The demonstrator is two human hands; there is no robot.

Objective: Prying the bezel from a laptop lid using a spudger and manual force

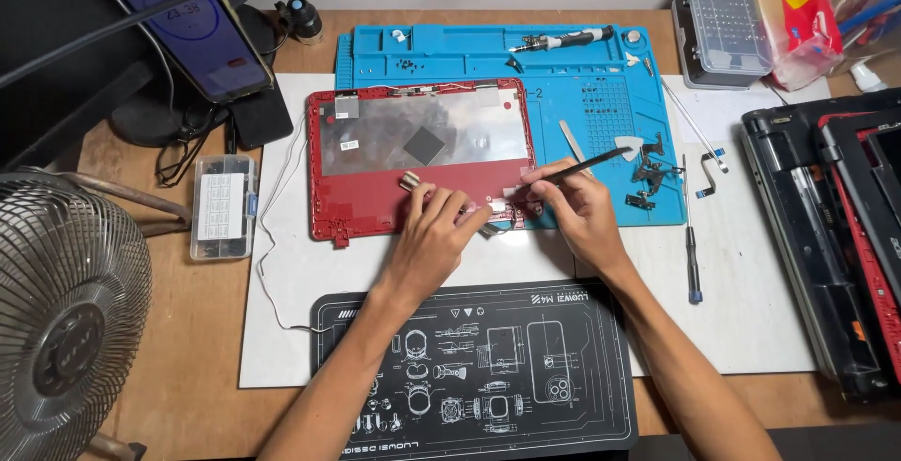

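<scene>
Right hand (pixel 574 206) pinches a thin dark tool (pixel 587 164) like a pen; left hand (pixel 434 232) presses curled fingers on the red laptop shell (pixel 375 203), its silvery foil sheet dull and creased, lying half on the blue ridged mat (pixel 601 95) atop the bench (pixel 197 330).

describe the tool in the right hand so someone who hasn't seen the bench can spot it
Start at the blue work mat at the top of the desk; the red laptop shell lies across its lower left. At that shell's lower right corner the right hand pinches a thin black rod-like tool, slanting up and right. Unlike the blue-tipped screwdriver lying loose to the right, it is held.
</scene>
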